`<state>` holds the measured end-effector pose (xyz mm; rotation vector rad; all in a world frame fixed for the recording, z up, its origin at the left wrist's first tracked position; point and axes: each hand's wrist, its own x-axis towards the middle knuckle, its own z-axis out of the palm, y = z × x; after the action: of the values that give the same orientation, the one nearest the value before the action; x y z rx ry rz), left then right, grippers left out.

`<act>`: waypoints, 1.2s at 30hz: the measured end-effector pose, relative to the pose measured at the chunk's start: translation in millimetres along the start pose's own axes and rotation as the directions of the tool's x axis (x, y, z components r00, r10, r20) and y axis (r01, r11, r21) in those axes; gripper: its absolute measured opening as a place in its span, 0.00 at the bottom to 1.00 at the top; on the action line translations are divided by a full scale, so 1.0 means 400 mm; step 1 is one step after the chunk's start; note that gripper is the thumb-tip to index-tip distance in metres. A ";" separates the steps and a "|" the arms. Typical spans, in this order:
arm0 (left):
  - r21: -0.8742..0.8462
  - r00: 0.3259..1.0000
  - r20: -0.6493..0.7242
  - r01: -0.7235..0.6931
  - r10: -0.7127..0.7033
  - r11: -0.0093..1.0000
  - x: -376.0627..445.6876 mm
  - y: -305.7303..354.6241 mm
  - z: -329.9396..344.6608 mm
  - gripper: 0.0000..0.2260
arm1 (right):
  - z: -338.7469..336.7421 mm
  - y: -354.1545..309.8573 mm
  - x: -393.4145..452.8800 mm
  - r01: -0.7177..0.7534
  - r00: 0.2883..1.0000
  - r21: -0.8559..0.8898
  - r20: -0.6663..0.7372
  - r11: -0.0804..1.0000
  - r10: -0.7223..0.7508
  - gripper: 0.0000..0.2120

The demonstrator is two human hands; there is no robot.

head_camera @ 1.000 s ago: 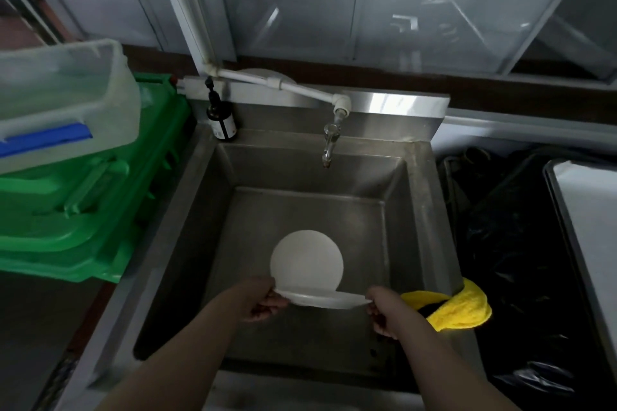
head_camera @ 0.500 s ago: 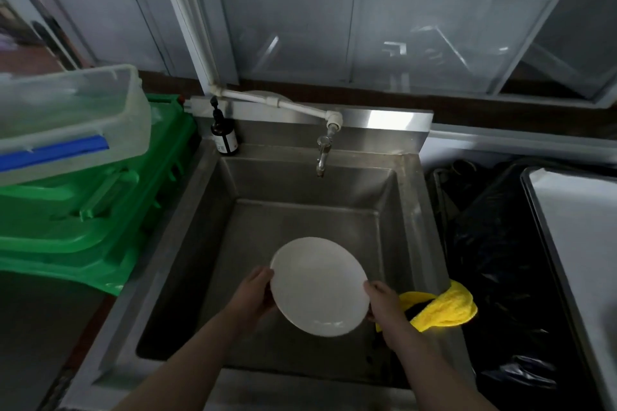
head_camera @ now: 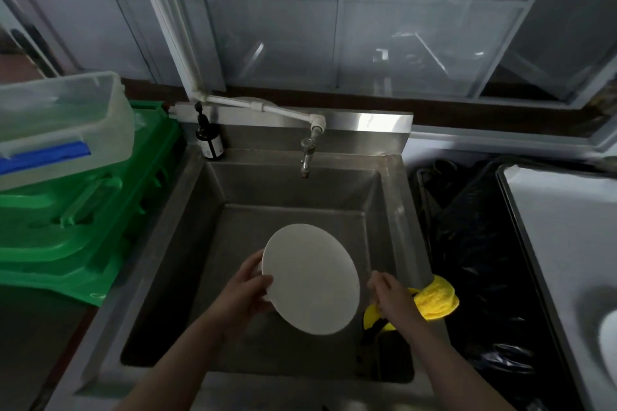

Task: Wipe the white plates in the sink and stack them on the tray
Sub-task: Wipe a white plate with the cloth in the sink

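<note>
Over the square stainless-steel sink (head_camera: 213,210), my left hand (head_camera: 245,290) pinches the round white plate (head_camera: 312,280) by its left rim, tilted above the basin. My right hand (head_camera: 389,299) curls around the yellow cloth (head_camera: 434,299) on the sink's right edge.

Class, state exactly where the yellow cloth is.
In the head view, the yellow cloth lies over the sink's right rim, gripped by the right hand, beside the white plate.

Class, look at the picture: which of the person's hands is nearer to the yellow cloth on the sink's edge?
Right. The right hand is at the yellow cloth, touching it. The left hand grips the white plate's far edge.
</note>
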<state>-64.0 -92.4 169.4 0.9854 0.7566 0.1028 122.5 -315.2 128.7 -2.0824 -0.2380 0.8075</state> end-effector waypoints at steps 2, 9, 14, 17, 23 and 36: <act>0.060 0.999 -0.036 -0.037 0.039 0.998 -0.005 0.002 0.003 0.20 | -0.021 0.026 0.003 0.107 0.993 -0.227 -0.015 0.968 -0.113 0.10; 0.281 0.975 -0.169 -0.091 0.142 0.955 -0.002 0.012 -0.009 0.24 | -0.028 0.129 0.045 0.438 0.848 -0.841 0.267 0.319 -0.458 0.21; 0.392 0.944 -0.294 -0.022 0.148 0.920 0.020 0.012 -0.015 0.26 | 0.013 0.095 0.048 0.330 0.932 -0.938 0.305 0.110 -0.196 0.27; 0.408 0.923 -0.351 -0.004 0.160 0.913 0.029 0.005 -0.026 0.28 | 0.027 0.073 0.049 0.273 0.955 -0.962 0.273 -0.021 -0.119 0.24; 0.397 0.906 -0.388 -0.001 0.169 0.918 0.041 0.003 -0.031 0.29 | 0.030 0.063 0.047 0.273 0.958 -0.950 0.283 -0.152 -0.044 0.21; 0.342 0.894 -0.420 0.000 0.153 0.940 0.055 -0.006 -0.024 0.28 | 0.030 0.107 0.068 0.350 0.930 -0.895 0.367 -0.277 -0.008 0.18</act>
<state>-54.2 -77.9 152.8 1.3409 1.1809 0.2830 130.9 -321.2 77.4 -3.2620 -2.0171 0.5908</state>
